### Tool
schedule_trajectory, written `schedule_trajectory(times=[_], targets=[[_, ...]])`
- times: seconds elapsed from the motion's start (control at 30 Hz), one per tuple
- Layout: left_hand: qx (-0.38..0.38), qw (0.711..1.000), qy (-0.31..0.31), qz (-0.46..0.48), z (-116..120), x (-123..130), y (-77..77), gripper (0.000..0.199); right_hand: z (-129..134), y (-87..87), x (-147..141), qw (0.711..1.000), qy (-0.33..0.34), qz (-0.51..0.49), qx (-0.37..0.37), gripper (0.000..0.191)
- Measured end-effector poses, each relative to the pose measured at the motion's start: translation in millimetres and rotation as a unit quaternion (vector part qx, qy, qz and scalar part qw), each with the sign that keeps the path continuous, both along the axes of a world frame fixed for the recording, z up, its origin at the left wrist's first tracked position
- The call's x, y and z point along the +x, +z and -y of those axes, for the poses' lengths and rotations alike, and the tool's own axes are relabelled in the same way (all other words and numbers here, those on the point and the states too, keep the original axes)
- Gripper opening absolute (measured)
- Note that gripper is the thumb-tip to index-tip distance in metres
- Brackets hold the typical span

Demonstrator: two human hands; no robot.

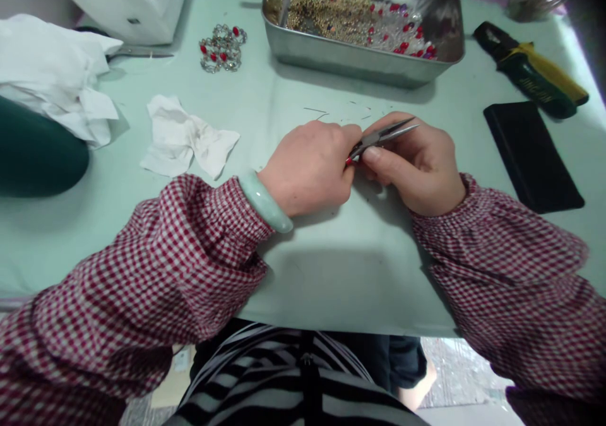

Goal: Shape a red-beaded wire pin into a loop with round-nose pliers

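My left hand (310, 164), a green bangle at its wrist, is closed around needle-nose pliers (381, 137). A bit of red handle shows below its knuckles, and the slim jaws point right, slightly apart. Close beside them, my right hand (416, 161) has its thumb and fingers pinched together near the pliers' pivot. Whatever lies between those fingertips is too small or hidden to make out. Several thin wire pieces (315, 110) lie on the table just beyond my hands.
A metal tray (345, 57) of gold, clear and red beads stands at the back. Left of it sits a beaded string (222, 48). Crumpled tissue (189, 136) lies at left; green-and-yellow pliers (534, 72) and a black phone-like slab (534, 154) at right.
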State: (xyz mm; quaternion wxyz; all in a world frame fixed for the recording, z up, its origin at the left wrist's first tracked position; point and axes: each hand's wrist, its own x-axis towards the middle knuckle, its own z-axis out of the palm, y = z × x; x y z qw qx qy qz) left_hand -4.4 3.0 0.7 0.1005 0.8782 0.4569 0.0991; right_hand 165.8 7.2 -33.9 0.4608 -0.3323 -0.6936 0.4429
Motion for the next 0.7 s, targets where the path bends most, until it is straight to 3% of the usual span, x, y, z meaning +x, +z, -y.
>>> schedule_trajectory(times=[0.43,0.7], targets=[[0.011,1.000,-0.013,0.010,-0.3,-1.3,-0.3,0.028,-1.0,-2.1,0.1,1.000,-0.006,-0.004,-0.011,0.012],[-0.011,1.000,0.019,0.005,-0.9,0.3,-1.4,0.025,-1.5,-2.8,0.6,1.000,-0.001,-0.008,-0.012,0.011]])
